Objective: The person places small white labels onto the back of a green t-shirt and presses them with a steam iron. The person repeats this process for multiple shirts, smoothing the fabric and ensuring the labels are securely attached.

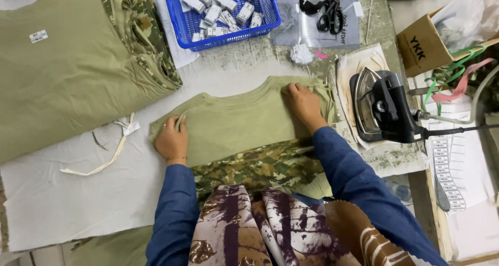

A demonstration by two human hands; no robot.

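An olive-green garment [236, 123] with a camouflage part [260, 167] lies folded on the white padded table [67, 193] in front of me. My left hand [171, 138] pinches its left edge between fingers and thumb. My right hand [304, 104] presses flat on its upper right corner, fingers spread on the cloth. Both arms wear blue sleeves.
A stack of olive and camouflage garments [73, 58] fills the upper left. A blue basket [270, 16] of small white tags stands at the top, black scissors [330, 14] beside it. A black iron [382, 107] rests at right, near a cardboard box [423, 48]. White strips [112, 154] lie at left.
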